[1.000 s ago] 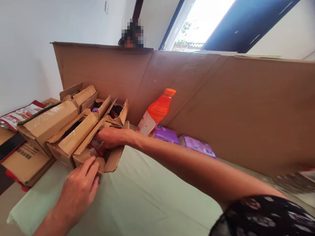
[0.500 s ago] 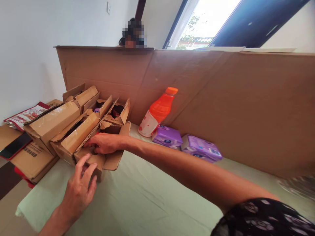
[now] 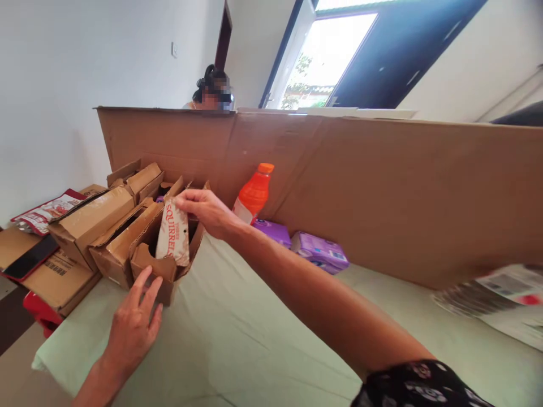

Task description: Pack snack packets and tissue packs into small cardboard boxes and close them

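Pinched at its top edge by my right hand (image 3: 210, 212) is a pale snack packet (image 3: 173, 234) printed "Three Squirrels" in red. It is tilted, partly inside an open cardboard box (image 3: 148, 264) with a curved cut-out in its front wall. The packet's lower end is hidden by the box. My left hand (image 3: 133, 314) is open, fingers spread, with its fingertips at the front of that same box; whether they press on it I cannot tell. Another cardboard box (image 3: 116, 251) stands directly to the left.
Behind stand more cardboard boxes (image 3: 93, 215), an orange bottle (image 3: 254, 192) and purple tissue packs (image 3: 320, 251). A tall cardboard panel (image 3: 382, 192) runs along the back, with a person (image 3: 212, 90) beyond it. A phone (image 3: 31, 257) lies at left; a blurred printed package (image 3: 504, 294) at right.
My right hand has come up from inside the box with the snack packet in its fingers. My left hand stays at the box front. The view has shifted.
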Demonstrator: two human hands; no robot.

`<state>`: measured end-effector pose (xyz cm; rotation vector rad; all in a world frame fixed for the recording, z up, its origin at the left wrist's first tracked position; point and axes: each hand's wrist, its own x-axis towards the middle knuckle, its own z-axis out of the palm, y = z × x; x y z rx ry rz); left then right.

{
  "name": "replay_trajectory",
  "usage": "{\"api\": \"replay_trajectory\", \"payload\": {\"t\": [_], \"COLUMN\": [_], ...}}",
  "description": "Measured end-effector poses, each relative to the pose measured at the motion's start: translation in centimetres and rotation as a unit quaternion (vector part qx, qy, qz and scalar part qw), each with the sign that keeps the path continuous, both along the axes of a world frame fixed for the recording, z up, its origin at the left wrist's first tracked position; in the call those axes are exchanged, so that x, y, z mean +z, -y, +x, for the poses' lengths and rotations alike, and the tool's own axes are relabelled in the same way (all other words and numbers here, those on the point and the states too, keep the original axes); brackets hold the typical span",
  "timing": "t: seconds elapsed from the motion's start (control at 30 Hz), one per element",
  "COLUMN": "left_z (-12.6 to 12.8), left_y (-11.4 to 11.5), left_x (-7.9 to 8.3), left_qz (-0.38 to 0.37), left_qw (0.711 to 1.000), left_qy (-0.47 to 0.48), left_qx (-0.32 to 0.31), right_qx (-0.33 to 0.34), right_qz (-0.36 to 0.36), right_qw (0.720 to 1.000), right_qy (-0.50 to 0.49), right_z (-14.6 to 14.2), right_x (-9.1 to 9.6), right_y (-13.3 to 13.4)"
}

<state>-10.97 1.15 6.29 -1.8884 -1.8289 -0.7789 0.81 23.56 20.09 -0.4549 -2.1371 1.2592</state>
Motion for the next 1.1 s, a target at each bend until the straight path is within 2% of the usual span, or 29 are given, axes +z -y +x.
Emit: {"api": "replay_trajectory", "payload": {"t": [0.07,0.17,0.23,0.3,0.33,0.37,0.4,0.47,0.5,0.53,0.57,0.63,0.67,0.7,0.8,0.87,0.97,1.1], "left_z": [-0.1,0.2,1.1,2.5,3.5,4.5,5.7,8.0,9.1,10.0,10.9,12.1,12.6,13.0,14.1,14.9,16.2,17.0], "left_y": [0.0,0.5,1.1,1.5,1.6,1.5,1.3,0.7,0.3,0.1,-0.1,-0.2,-0.2,-0.2,-0.8,-1.7,-3.6,-7.1], "left_x": [0.4,1.3,2.2,3.1,3.4,3.7,3.8,3.7,3.5,3.1,2.7,2.0,1.6,1.3,0.8,0.6,0.4,-0.5], "left_qz": [-0.006,0.017,0.07,0.104,0.097,0.073,0.035,-0.05,-0.086,-0.116,-0.143,-0.195,-0.22,-0.242,-0.279,-0.29,-0.307,-0.293], "left_qw": [1.0,0.997,0.986,0.957,0.928,0.883,0.823,0.683,0.623,0.578,0.548,0.515,0.511,0.52,0.59,0.626,0.647,0.692], "left_qy": [0.011,0.072,0.148,0.27,0.353,0.445,0.535,0.675,0.72,0.751,0.771,0.791,0.792,0.785,0.733,0.699,0.668,0.624], "left_qx": [-0.002,0.008,0.005,-0.032,-0.074,-0.127,-0.184,-0.274,-0.294,-0.297,-0.292,-0.267,-0.252,-0.235,-0.193,-0.187,-0.2,-0.212], "right_qx": [0.003,0.023,0.028,0.028,0.027,0.025,0.024,0.026,0.027,0.027,0.021,-0.015,-0.038,-0.06,-0.103,-0.121,-0.102,-0.049], "right_qz": [-0.057,-0.119,-0.112,-0.099,-0.093,-0.087,-0.084,-0.093,-0.108,-0.128,-0.15,-0.178,-0.176,-0.165,-0.071,0.026,0.126,0.146], "right_qw": [0.994,0.967,0.959,0.959,0.96,0.963,0.965,0.972,0.975,0.978,0.979,0.981,0.982,0.984,0.99,0.978,0.935,0.899], "right_qy": [-0.089,-0.223,-0.258,-0.265,-0.261,-0.255,-0.246,-0.214,-0.192,-0.165,-0.137,-0.078,-0.05,-0.023,0.071,0.166,0.315,0.409], "right_z": [1.5,4.6,7.0,9.4,10.4,11.3,12.1,13.5,14.3,15.2,16.4,19.7,21.6,23.7,29.2,31.0,30.5,28.0], "right_x": [2.2,5.9,8.1,9.7,10.1,10.3,10.3,9.4,8.6,7.6,6.4,4.0,2.8,1.8,-0.5,-1.7,-3.6,-5.4], "right_y": [0.0,0.4,1.2,2.7,3.6,4.6,5.6,7.5,8.3,9.0,9.6,10.2,10.3,10.1,9.2,8.7,8.5,7.2]}}
